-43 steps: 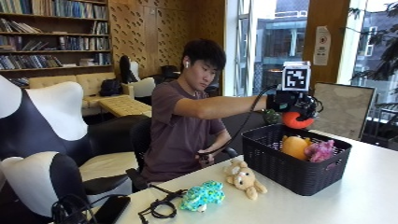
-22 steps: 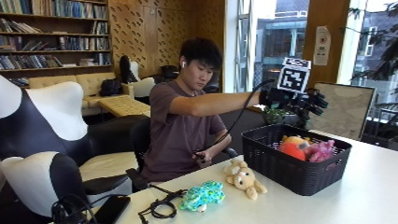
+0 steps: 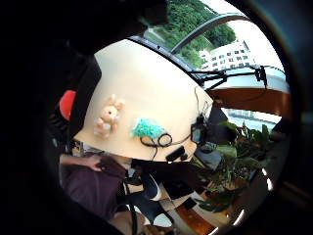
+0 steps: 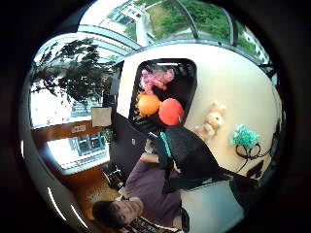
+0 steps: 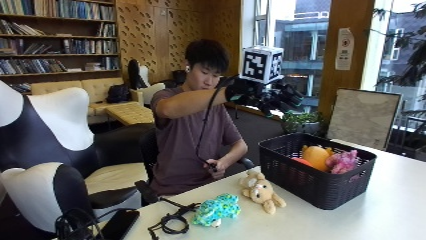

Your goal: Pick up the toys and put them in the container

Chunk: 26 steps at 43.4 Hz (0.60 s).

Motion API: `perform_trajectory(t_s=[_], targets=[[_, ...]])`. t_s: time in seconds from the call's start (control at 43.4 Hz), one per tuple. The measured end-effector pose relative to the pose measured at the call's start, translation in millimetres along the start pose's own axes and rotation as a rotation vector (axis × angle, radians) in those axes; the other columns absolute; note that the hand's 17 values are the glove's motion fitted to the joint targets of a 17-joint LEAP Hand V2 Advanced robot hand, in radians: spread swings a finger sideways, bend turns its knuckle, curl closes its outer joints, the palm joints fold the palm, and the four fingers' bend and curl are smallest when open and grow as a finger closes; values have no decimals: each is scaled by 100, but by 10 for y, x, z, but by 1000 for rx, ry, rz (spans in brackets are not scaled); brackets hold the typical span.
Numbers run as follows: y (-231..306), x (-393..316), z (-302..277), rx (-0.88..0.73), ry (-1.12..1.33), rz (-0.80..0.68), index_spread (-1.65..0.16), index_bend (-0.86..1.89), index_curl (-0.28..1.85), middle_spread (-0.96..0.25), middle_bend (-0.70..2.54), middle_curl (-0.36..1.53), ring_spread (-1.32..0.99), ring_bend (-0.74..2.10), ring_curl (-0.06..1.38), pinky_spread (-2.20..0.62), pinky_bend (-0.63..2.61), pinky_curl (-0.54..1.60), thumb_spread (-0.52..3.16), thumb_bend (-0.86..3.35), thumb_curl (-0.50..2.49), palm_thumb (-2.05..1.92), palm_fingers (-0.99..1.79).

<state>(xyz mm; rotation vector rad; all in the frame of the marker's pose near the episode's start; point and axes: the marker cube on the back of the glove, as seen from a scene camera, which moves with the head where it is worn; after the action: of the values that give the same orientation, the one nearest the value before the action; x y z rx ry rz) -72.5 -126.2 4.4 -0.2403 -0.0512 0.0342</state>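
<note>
We are seeing the gloved right hand [image 5: 266, 95] hovering high above the bench [image 5: 373, 210], fingers spread wide and holding nothing. Below it and to its front the black basket [image 5: 313, 182] is holding orange, red and pink toys; the tan bunny [image 5: 261, 191] and teal plush [image 5: 216, 210] are lying beside it.

We see a black woven-pattern container [image 5: 313, 172] holding an orange toy [image 5: 317, 155], a pink toy [image 5: 344, 161] and a red toy [image 4: 171, 111]. On the cream-white surface [image 5: 373, 220] lie a tan plush bunny [image 5: 261, 191] and a turquoise toy speckled with paler dots [image 5: 216, 210]. The gloved right hand [image 5: 263, 95] is black.
</note>
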Motion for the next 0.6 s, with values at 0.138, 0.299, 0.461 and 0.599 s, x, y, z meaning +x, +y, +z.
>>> perform_trajectory(t_s=[0.138, 0.299, 0.461, 0.599], targets=[[301, 644, 8, -4, 5, 85, -26, 8, 23, 1, 12, 31, 2, 30, 36, 6, 90, 36, 122, -2, 43, 4, -26], [603, 1252, 131, 17, -18, 169, -26, 9, 21, 1, 12, 29, 3, 29, 36, 7, 87, 35, 123, -2, 41, 5, -24], [762, 1572, 523, 3, -22, 167, -26, 9, 20, 1, 13, 27, 3, 30, 36, 7, 85, 35, 124, -1, 39, 6, -22], [803, 1688, 1088, -56, -29, 141, -26, 9, 19, 1, 13, 26, 3, 29, 36, 7, 84, 34, 125, -2, 38, 5, -22]])
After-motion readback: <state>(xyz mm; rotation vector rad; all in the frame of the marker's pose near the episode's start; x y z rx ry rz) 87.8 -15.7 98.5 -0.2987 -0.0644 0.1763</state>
